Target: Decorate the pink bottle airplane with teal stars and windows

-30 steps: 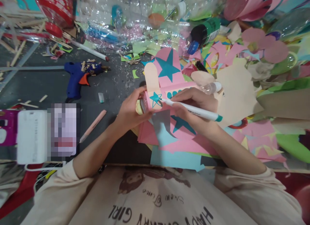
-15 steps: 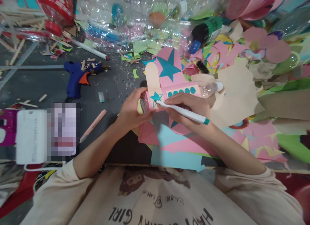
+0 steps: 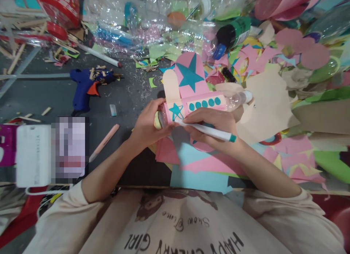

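Note:
A clear plastic bottle (image 3: 237,101) wrapped in pink paper lies on its side, its white cap to the right. My left hand (image 3: 149,119) grips the bottle's base end, thumb below and fingers above. My right hand (image 3: 216,124) holds a white marker (image 3: 210,131) with a teal end, its tip at the lower edge of a teal star (image 3: 175,111) that is partly filled in. A row of teal dots (image 3: 205,104) runs along a cream strip on the bottle. Behind stand a cream paper tab (image 3: 171,84) and a pink piece (image 3: 189,61) bearing a large teal star.
A blue glue gun (image 3: 83,88) lies at the left, with a pink marker (image 3: 104,141) and a marker cap (image 3: 113,110) nearer. A white power bank (image 3: 34,155) sits beside a phone (image 3: 72,148). Paper scraps (image 3: 251,61) and clear plastic bottles (image 3: 161,13) crowd the back and right.
The marker tip has moved slightly down from the star's middle to its lower edge. More teal outline shows on the star. My left hand keeps its hold on the bottle.

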`<state>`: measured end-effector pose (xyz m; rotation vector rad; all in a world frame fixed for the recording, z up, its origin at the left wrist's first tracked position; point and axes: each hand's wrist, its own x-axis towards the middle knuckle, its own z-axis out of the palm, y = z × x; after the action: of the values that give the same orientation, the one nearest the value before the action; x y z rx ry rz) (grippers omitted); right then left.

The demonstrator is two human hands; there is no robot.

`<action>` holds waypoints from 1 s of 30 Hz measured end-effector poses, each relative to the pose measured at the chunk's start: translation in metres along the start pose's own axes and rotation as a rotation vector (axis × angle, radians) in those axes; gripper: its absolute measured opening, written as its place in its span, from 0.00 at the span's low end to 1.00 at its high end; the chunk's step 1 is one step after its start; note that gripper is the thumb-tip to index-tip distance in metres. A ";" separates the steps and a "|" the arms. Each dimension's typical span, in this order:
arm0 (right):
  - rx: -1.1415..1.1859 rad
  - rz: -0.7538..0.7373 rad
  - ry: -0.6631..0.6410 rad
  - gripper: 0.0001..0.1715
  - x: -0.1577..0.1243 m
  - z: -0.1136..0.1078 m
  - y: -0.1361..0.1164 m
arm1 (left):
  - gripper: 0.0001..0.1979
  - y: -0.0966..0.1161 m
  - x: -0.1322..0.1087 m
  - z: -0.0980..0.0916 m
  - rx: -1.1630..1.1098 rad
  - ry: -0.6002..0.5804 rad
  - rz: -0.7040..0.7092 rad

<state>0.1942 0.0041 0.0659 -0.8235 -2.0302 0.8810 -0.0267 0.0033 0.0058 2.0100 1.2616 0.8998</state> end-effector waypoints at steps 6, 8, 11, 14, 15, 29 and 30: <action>-0.004 0.029 0.079 0.04 0.000 0.001 0.000 | 0.29 0.000 0.000 -0.001 -0.004 -0.005 -0.023; -0.001 0.031 0.083 0.04 0.000 0.002 0.001 | 0.29 0.000 0.001 -0.001 0.002 -0.006 -0.013; -0.009 0.021 0.073 0.04 -0.001 0.002 0.001 | 0.29 -0.001 0.000 -0.001 -0.004 -0.005 -0.004; -0.011 0.010 0.031 0.04 -0.001 0.001 0.001 | 0.29 -0.001 0.000 0.000 -0.026 -0.002 -0.009; -0.008 0.008 0.028 0.04 -0.001 0.001 0.001 | 0.29 -0.001 0.000 0.000 -0.032 -0.001 -0.014; 0.003 0.016 0.074 0.04 -0.001 0.003 0.002 | 0.30 -0.002 0.000 0.000 -0.019 -0.009 -0.028; 0.006 0.014 0.073 0.04 -0.001 0.003 0.002 | 0.30 -0.001 0.000 0.000 -0.021 -0.011 -0.029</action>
<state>0.1927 0.0040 0.0626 -0.8555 -1.9596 0.8518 -0.0277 0.0039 0.0049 1.9728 1.2676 0.8837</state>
